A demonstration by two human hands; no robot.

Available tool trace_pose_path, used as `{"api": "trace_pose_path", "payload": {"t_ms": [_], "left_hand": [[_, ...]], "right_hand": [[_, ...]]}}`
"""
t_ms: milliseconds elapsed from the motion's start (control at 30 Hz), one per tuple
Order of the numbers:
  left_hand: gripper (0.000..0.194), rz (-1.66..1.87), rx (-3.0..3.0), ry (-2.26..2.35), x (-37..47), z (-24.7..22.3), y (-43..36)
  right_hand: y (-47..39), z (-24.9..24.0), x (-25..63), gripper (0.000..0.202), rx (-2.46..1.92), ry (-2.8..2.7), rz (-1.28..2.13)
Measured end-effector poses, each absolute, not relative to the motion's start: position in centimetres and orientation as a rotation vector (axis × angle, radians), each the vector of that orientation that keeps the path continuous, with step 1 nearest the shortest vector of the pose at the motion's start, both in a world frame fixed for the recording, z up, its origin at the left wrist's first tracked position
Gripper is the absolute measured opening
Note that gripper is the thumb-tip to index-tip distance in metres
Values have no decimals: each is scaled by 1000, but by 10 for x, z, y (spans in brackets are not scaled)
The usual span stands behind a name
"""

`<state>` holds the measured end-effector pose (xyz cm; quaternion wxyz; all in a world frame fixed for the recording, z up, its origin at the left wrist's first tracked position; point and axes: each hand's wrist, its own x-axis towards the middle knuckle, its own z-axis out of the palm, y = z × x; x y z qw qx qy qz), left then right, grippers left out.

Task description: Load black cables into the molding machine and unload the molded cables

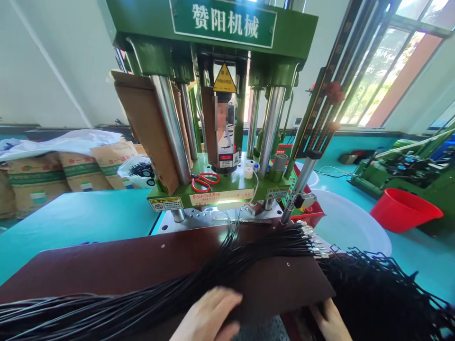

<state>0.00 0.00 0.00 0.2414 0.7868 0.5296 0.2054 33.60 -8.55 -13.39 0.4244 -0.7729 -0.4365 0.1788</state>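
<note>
The nameplate (224,22) on the green press (273,118) before me reads 赞阳机械; its yellow triangular sticker (225,79) says 检验合格证, the slanting dark plaque (322,99) 有限公司.

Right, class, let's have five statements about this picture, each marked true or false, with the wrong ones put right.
1. Black cables lie across the brown board. True.
2. The red bucket is left of the green machine. False: it is on the right.
3. The scissors have red handles. True.
4. The right hand holds the scissors. False: it is at the board's corner.
5. Brown sacks stand on the picture's left. True.
</note>
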Motion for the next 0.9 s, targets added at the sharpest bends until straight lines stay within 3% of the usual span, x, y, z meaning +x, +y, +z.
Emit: {"api": "trace_pose_path", "payload": {"t_ms": [100, 233, 400, 533, 733, 900], "left_hand": [[32, 472, 2501, 1124, 63, 10, 48], [25, 125, 2852, 1248, 114, 15, 90], [23, 2, 2953, 1113, 120, 8, 105], [23, -37, 3020, 1050, 115, 9, 108], [23, 180, 3136, 1005, 101, 26, 96], [15, 619, 2757, 1043, 91, 44, 87]], "right_hand": [[-90, -126, 335, 39, -2006, -1227, 376], [-110, -123, 335, 48, -2102, -1373, 262], [-132, -115, 335, 55, -2187, -1466, 277], [-137, -84, 332, 48, -2205, -1619, 311], [-133, -30, 320, 39, -2088, -1650, 281], [-105, 9, 289, 29, -1724, -1524, 514]]}}
